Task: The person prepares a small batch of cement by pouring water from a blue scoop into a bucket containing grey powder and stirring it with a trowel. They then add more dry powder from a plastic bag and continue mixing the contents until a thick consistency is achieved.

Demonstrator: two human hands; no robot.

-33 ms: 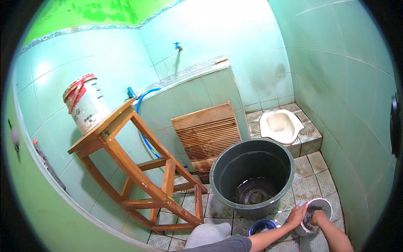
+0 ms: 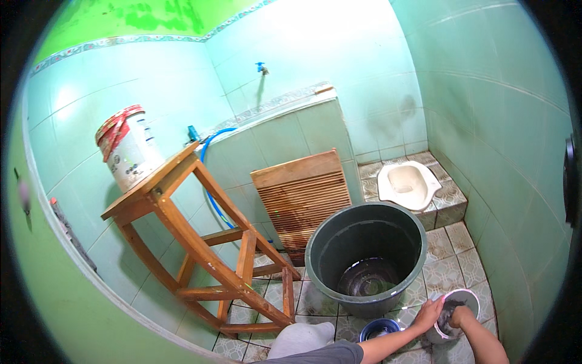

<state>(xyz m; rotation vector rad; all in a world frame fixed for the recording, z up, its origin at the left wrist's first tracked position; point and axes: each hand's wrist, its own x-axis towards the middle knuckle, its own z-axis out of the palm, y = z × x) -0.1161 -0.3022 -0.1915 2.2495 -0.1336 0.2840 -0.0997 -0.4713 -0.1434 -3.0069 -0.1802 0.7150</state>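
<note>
A white bucket [image 2: 470,296] with a pinkish rim is tilted on the tiled floor at the lower right. My left hand [image 2: 428,315] grips its rim on the left side. Into its mouth reaches my right hand [image 2: 462,316], whose fingers are hidden inside among something dark and greyish that I cannot make out. Just left of my left forearm is a small blue basin [image 2: 370,328], partly covered by the arm. Beyond it stands a large dark grey tub [image 2: 324,255] with a little water at the bottom.
A wooden stool [image 2: 200,249] stands at the left, a red and white pail [image 2: 130,155] on top. A ridged wooden washboard [image 2: 300,194] leans against the low tiled wall beside a blue hose [image 2: 209,199]. A squat toilet [image 2: 418,194] is at the back right; a tap [image 2: 261,68] is above.
The whole view has shifted very slightly. Both hands stay at the white bucket, the left on its rim and the right inside.
</note>
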